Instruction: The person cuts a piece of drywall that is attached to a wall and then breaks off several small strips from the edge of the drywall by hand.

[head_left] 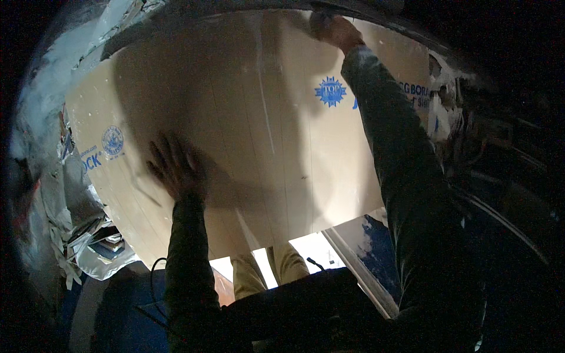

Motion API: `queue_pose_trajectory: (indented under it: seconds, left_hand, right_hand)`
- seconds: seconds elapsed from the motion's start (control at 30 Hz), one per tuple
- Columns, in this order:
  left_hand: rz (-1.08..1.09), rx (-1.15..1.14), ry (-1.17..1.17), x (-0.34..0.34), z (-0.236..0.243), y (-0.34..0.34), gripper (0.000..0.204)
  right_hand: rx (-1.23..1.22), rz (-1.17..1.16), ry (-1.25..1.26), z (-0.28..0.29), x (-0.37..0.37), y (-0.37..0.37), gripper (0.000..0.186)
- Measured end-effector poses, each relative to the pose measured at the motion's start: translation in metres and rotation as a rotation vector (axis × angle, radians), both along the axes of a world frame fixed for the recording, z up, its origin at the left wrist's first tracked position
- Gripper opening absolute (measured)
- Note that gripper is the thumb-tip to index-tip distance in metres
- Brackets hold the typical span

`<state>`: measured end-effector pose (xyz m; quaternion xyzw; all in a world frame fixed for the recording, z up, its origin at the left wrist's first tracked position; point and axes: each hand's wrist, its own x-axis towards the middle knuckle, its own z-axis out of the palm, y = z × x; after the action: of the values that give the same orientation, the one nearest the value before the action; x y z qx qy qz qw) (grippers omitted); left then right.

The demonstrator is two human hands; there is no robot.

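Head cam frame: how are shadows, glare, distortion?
Head view: broad shadow darkens the left-centre of the large tan, blue-printed flat board, and the bare left hand looks dark; head view: white patch beside the tan trouser legs looks blown out; head view: fisheye bows the board's top edge, corners near black.

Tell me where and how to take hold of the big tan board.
The tan board is probably best pinched at its near edge, from the person's side: its broad flat face, where the left hand is spread, offers no hold, while that edge looks uncovered midway.
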<state>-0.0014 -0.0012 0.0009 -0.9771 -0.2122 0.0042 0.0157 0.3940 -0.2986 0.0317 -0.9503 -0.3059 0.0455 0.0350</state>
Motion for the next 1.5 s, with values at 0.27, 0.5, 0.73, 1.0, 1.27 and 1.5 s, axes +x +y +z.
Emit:
queue_pose_trajectory:
  seconds: [0.27,0.5,0.73,1.0,1.27,1.5]
  left_hand:
    - [-0.059,0.037,-0.099,-0.004,-0.009,0.002,0.057]
    - [-0.092,0.015,-0.227,-0.007,-0.01,0.003,0.056]
    - [-0.079,-0.553,-0.435,-0.008,-0.034,0.01,0.061]
    - [-0.114,0.013,-0.1,0.004,-0.047,0.038,0.062]
    - [0.017,0.243,0.218,0.003,-0.01,0.004,0.06]
    - [-0.065,0.117,-0.199,0.007,-0.028,0.008,0.061]
  right_hand:
    - [-0.126,-0.226,0.2,0.008,-0.047,-0.008,0.034]
    - [-0.052,-0.372,0.318,0.014,-0.186,-0.049,0.031]
    - [-0.227,-0.477,0.441,0.008,-0.343,-0.105,0.029]
    - [-0.238,-0.401,0.428,-0.032,-0.58,-0.184,0.02]
    - [-0.453,-0.33,0.881,0.046,-0.738,-0.214,0.022]
    - [-0.938,0.16,-0.694,-0.025,-0.481,-0.227,0.034]
